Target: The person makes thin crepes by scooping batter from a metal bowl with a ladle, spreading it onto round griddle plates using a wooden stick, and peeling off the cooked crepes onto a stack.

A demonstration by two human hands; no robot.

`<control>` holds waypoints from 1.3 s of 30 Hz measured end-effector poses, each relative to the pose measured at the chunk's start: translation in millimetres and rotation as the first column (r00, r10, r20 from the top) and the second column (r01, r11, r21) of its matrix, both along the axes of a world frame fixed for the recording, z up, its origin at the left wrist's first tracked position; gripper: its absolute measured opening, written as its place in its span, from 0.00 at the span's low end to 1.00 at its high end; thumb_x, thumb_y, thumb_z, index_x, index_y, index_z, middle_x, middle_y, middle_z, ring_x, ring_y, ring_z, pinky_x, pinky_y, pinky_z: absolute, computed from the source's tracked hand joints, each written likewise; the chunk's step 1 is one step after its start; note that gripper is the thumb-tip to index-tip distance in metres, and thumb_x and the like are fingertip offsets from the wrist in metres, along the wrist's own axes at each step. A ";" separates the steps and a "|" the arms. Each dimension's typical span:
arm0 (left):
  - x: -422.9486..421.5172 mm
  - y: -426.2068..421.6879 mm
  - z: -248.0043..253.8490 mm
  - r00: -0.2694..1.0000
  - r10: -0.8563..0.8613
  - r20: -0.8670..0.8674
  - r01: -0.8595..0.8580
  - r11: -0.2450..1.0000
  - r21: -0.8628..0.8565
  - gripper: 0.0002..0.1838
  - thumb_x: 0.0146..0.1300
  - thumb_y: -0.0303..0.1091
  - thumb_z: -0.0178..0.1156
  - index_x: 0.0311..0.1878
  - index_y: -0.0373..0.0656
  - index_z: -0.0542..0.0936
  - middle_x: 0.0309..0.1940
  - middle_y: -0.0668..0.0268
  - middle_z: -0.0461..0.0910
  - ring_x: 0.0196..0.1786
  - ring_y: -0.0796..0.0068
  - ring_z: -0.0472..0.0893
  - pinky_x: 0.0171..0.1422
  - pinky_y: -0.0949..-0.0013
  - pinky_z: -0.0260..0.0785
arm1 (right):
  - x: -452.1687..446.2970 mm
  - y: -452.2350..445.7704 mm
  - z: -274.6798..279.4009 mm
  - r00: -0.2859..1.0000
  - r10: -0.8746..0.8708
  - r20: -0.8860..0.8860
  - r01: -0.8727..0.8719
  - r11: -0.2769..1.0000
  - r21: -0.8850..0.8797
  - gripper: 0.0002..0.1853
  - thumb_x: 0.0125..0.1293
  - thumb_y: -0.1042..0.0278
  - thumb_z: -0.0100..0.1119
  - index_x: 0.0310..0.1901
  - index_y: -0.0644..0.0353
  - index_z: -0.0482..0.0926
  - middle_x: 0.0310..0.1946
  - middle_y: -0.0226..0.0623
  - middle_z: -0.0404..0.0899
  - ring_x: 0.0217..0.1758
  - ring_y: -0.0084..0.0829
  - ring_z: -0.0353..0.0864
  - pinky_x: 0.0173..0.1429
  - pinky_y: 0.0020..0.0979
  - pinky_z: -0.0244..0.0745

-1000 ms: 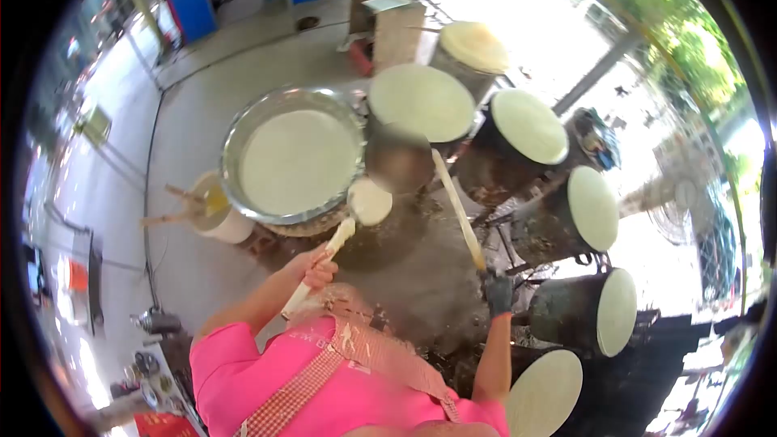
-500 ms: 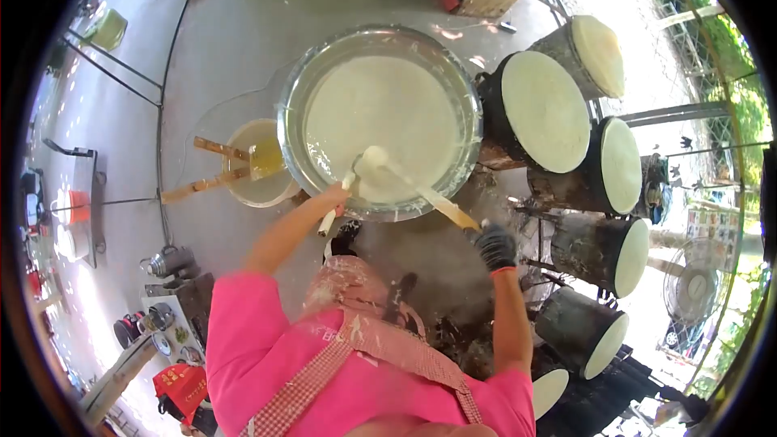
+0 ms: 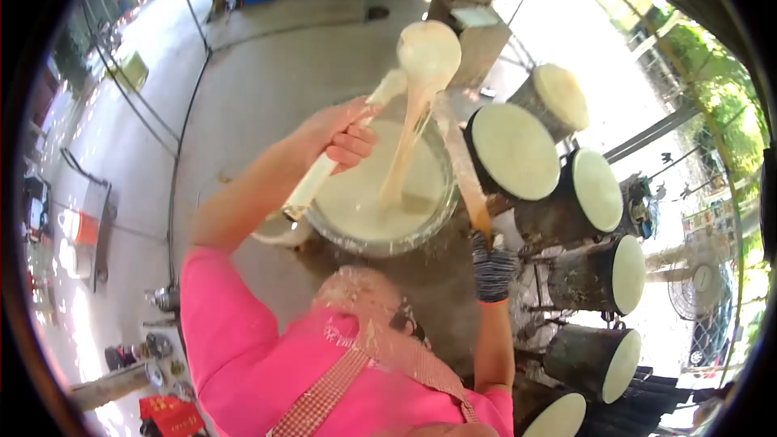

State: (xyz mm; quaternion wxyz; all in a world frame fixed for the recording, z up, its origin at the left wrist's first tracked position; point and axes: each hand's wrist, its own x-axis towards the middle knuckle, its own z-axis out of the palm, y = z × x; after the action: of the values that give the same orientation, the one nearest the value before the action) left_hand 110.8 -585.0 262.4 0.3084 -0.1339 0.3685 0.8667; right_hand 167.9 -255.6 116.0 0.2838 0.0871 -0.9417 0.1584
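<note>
1. On my head-camera feed, the bare left hand (image 3: 346,142) has its fingers curled closed around the pale, batter-smeared handle of a round-bowled ladle (image 3: 429,53).
2. I see the ladle raised over the wide, round, shiny metal basin (image 3: 380,248), its bowl on the far side of the hand.
3. A thick strand of creamy off-white batter (image 3: 348,198) hangs from the ladle to the pool in the basin (one unbroken ribbon, as far as I can make out).
4. The right hand (image 3: 492,271), in a dark grey knitted glove, has its fingers wrapped around the near end of a long, flat wooden paddle (image 3: 463,166); the paddle slants along the basin's right side.
5. Farther right, I have dark cylindrical vessels with pale round tops (image 3: 516,151) standing in a curved row.
</note>
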 end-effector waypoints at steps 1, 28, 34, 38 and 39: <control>0.6 -2.6 23.3 0.996 -0.010 -0.084 0.006 0.999 -0.044 0.04 0.62 0.38 0.48 0.37 0.54 0.65 0.13 0.78 0.53 0.10 0.92 0.52 0.07 0.85 0.43 | -14.4 4.8 16.0 0.999 -0.029 -0.022 0.027 0.998 -0.061 0.15 0.55 0.54 0.58 0.33 0.60 0.77 0.16 0.41 0.75 0.17 0.40 0.74 0.23 0.36 0.68; 57.6 330.3 -175.2 0.088 -0.861 0.501 0.681 0.419 0.600 0.13 0.64 0.35 0.42 0.36 0.32 0.66 0.12 0.71 0.58 0.12 0.82 0.59 0.13 0.79 0.56 | 375.3 13.2 -142.7 0.515 -0.511 0.689 0.843 0.153 -0.516 0.11 0.56 0.56 0.57 0.31 0.54 0.78 0.22 0.27 0.73 0.25 0.22 0.68 0.29 0.27 0.63; 268.5 477.1 -244.4 -0.561 -0.753 0.346 0.455 0.069 0.888 0.22 0.66 0.36 0.37 0.55 0.27 0.60 0.13 0.69 0.60 0.12 0.81 0.59 0.16 0.77 0.58 | 538.7 -122.3 -162.5 -0.218 -0.635 0.741 0.849 -0.498 -0.177 0.16 0.51 0.48 0.59 0.27 0.55 0.78 0.21 0.42 0.76 0.25 0.40 0.75 0.32 0.36 0.69; 415.1 545.1 -220.8 -0.829 -0.478 0.289 0.473 -0.323 0.820 0.16 0.65 0.37 0.41 0.56 0.54 0.66 0.14 0.73 0.55 0.12 0.84 0.57 0.12 0.79 0.52 | 591.1 -171.7 -117.2 -0.737 -0.251 0.627 0.423 -0.895 0.138 0.19 0.54 0.45 0.54 0.31 0.56 0.78 0.21 0.44 0.76 0.26 0.43 0.76 0.31 0.37 0.70; 446.7 560.7 -209.9 -0.772 -0.549 0.321 0.617 -0.525 0.586 0.15 0.64 0.36 0.44 0.54 0.63 0.65 0.13 0.74 0.53 0.11 0.86 0.54 0.09 0.80 0.48 | 596.6 -169.8 -106.7 -0.723 -0.221 0.654 0.309 -0.951 0.020 0.21 0.55 0.45 0.53 0.35 0.57 0.78 0.23 0.44 0.77 0.27 0.44 0.76 0.32 0.38 0.70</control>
State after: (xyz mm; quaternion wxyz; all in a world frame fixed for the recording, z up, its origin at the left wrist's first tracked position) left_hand 557.5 -24.3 52.5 0.9830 -0.0455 0.1724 -0.0443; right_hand 764.5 -425.4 9.3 0.1573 -0.9671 -0.1789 0.0888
